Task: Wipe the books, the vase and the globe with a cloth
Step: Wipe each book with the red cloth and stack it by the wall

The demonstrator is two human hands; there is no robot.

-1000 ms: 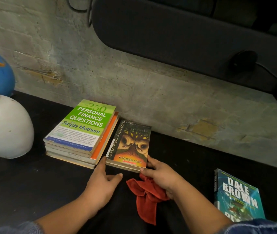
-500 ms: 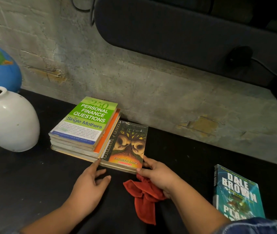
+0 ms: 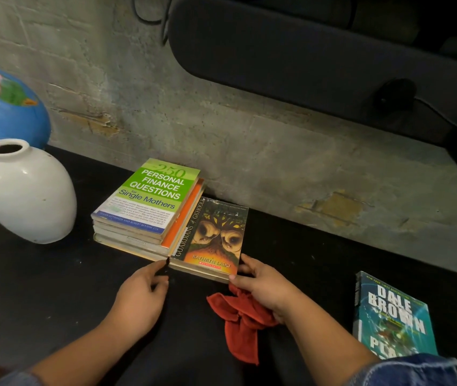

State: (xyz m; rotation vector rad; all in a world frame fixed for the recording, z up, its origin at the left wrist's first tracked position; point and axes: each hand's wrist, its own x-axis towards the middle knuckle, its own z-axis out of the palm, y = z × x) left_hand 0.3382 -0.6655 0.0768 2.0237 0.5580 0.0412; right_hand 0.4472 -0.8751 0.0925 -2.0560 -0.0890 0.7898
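Black tabletop fills the lower frame; its back edge meets a rough grey wall. Bare stretches: lower left, and right of centre between the books.

Blue globe, upper left, cut by the frame edge. White vase just in front of it, tilted, mouth up.

Book stack, centre, near the wall. Top cover: "250 Personal Finance Questions for Single Mothers".

Dale Brown paperback, lower right, well apart from the stack; title partly hidden, "PLA..." readable.

"Guardians of Ga'Hoole" paperback, Kathryn Lasky, Scholastic strip, flat against the stack's right side.

Red cloth, bunched, lower centre, trailing toward the frame bottom.

Right hand: cloth gripped under the palm, thumb and fingertips on the Ga'Hoole book's near right corner.

Left hand: fingers relaxed, holding nothing, index tip at the stack's near corner; contact cannot be told.
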